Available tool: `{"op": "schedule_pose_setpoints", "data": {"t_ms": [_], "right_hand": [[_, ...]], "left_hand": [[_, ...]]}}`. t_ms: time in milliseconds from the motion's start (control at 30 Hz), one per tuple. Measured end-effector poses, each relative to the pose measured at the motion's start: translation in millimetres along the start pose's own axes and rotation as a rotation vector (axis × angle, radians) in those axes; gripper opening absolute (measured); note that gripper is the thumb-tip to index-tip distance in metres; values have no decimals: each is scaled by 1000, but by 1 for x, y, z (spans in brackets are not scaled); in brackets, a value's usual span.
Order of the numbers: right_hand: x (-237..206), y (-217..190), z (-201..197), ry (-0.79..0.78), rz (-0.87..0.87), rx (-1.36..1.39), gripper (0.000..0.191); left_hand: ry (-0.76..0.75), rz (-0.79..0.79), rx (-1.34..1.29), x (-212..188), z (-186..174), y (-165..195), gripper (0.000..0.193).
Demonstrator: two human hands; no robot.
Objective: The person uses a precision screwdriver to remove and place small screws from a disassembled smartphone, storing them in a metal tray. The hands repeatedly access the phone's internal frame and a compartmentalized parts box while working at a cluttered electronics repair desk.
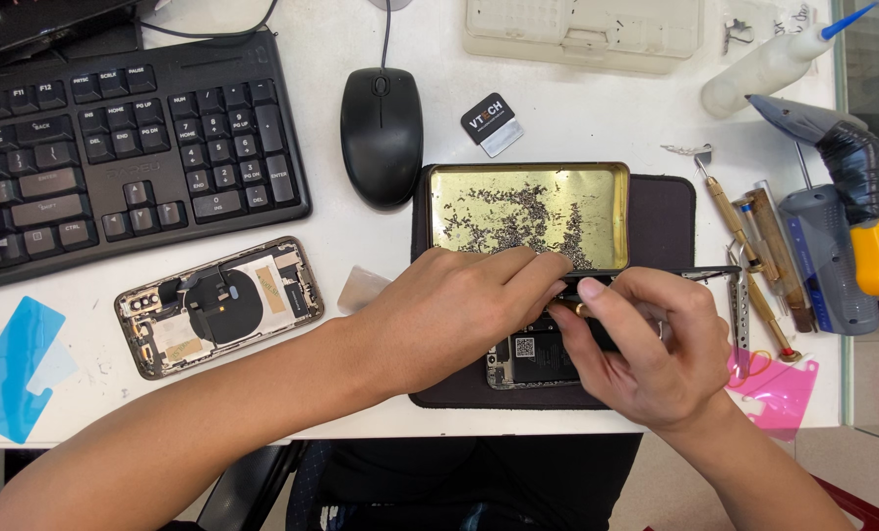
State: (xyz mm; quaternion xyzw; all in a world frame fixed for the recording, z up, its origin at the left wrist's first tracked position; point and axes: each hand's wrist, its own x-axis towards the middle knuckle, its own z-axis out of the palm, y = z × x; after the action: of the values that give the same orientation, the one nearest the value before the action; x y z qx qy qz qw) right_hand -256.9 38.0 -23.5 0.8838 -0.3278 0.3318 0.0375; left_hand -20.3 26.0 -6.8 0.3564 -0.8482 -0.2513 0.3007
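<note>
Left hand [459, 305] fingers pressed together on opened phone [533, 359], right hand [646, 344] pinching screwdriver [582, 309], gold tin tray [530, 211] behind holding loose screws [518, 216], dark mat [661, 211] beneath.

On your desk [577, 108] you have a black keyboard [115, 138], a black mouse [380, 133], a white glue bottle [769, 69] and a blue plastic sheet [12, 369].

Tin tray [529, 172] probably tight behind hands [479, 305].

Both hands [557, 315] cover most of the opened phone [533, 359]; the keyboard [115, 147] runs off-frame.
</note>
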Motion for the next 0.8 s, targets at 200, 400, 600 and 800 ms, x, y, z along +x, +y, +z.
{"op": "schedule_pose_setpoints", "data": {"t_ms": [200, 400, 600, 800], "right_hand": [[-1, 0, 1, -8, 16, 15, 52], [-3, -1, 3, 19, 17, 31, 55], [-1, -3, 2, 28, 25, 36, 53], [-7, 2, 3, 26, -18, 80, 54]], "left_hand": [[2, 8, 16, 0, 0, 0, 28], [16, 18, 21, -1, 0, 1, 29], [4, 15, 16, 0, -1, 2, 28], [32, 38, 48, -2, 2, 1, 26]]}}
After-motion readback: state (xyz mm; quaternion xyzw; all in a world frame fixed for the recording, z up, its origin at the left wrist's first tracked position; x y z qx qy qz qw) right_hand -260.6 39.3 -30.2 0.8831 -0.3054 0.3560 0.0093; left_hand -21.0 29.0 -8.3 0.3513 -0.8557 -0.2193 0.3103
